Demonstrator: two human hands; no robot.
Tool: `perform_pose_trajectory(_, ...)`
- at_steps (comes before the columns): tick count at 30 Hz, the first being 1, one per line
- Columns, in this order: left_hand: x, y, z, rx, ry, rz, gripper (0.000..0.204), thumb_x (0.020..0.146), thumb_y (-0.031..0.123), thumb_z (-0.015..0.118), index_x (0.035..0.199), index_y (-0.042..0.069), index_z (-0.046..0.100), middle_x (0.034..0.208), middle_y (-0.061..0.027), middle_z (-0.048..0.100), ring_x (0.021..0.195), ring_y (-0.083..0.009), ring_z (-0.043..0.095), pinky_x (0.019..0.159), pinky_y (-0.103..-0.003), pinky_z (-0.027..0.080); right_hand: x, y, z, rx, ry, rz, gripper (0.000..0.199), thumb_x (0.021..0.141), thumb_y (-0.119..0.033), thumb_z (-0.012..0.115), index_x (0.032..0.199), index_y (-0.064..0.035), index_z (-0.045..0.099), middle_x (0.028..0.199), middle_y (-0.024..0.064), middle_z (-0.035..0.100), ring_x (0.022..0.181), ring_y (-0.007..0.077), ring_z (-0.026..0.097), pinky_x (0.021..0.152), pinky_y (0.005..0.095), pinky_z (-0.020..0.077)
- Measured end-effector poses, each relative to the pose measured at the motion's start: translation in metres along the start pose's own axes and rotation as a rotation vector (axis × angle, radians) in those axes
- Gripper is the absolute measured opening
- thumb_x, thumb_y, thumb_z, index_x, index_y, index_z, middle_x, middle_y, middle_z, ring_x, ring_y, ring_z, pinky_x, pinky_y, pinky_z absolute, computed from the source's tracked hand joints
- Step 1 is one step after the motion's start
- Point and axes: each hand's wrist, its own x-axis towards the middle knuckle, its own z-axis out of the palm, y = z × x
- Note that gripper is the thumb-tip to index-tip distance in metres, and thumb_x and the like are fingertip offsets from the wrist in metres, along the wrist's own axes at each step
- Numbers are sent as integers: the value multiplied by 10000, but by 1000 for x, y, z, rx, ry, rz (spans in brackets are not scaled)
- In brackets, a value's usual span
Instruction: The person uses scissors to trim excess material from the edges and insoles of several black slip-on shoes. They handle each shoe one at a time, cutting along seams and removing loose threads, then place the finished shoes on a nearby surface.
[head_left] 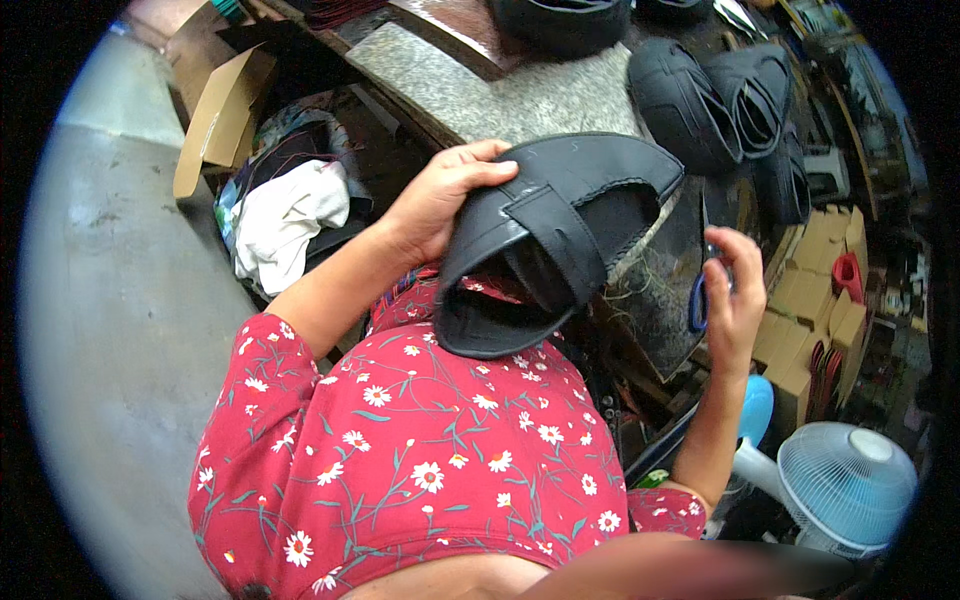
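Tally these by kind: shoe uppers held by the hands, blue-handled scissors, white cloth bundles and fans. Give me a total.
Black shoe upper, held in the left hand: 1
Blue-handled scissors, in the right hand: 1
White cloth bundle: 1
Fan: 1
Total: 4

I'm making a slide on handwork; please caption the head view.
Black shoe upper in the left hand, blue-handled scissors in the right hand, above a red floral top.
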Motion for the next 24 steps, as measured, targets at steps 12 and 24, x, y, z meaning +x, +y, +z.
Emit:
perform_pose_trajectory(12,9,50,-19,154,-75,59,268,929,76,621,1153,-70,635,976,-121,730,815,-150,722,778,-273,593,-75,70,-26,-639,-273,559,372,834,-282,769,1118,-69,655,955,115,661,918,312,649,806,431,503)
perform_pose_trajectory(24,-47,72,32,459,47,305,275,916,23,655,1177,-63,654,1026,-91,723,869,-110,683,792,-239,549,-60,21,-25,357,-70,526,362,823,-60,714,1165,14,625,956,79,722,870,132,677,792,275,526)
